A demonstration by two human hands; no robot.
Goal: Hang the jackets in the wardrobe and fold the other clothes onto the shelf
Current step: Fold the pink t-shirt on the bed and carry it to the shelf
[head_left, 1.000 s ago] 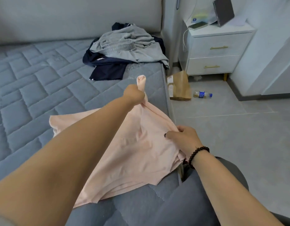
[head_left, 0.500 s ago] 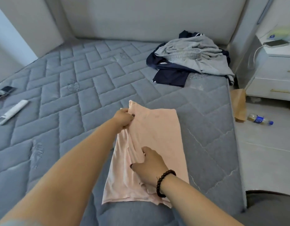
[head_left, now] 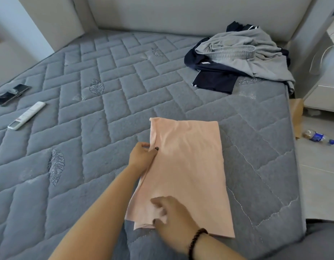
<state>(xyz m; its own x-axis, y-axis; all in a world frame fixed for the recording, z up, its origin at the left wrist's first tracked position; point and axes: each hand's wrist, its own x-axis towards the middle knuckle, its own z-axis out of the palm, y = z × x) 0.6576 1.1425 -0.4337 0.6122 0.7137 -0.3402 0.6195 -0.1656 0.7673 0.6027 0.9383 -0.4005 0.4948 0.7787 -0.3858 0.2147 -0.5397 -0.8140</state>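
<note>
Head view: 2 hands on a folded pink garment (head_left: 186, 166) lying on the grey quilted mattress (head_left: 106, 109).
The left hand (head_left: 142, 156) pinches the garment's left edge; the right hand (head_left: 173, 214), a bead bracelet (head_left: 197, 239) on its wrist, grasps the near hem. A grey garment (head_left: 241, 51) lies over a navy one (head_left: 215, 79) at the far right corner. A white remote (head_left: 26, 115) and a phone (head_left: 11, 94) lie far left.

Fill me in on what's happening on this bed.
A person is folding a pink garment on the grey mattress. The left hand pinches its left edge and the right hand grips its near hem. It lies in a long strip. A grey and navy clothes pile waits by the headboard.
</note>
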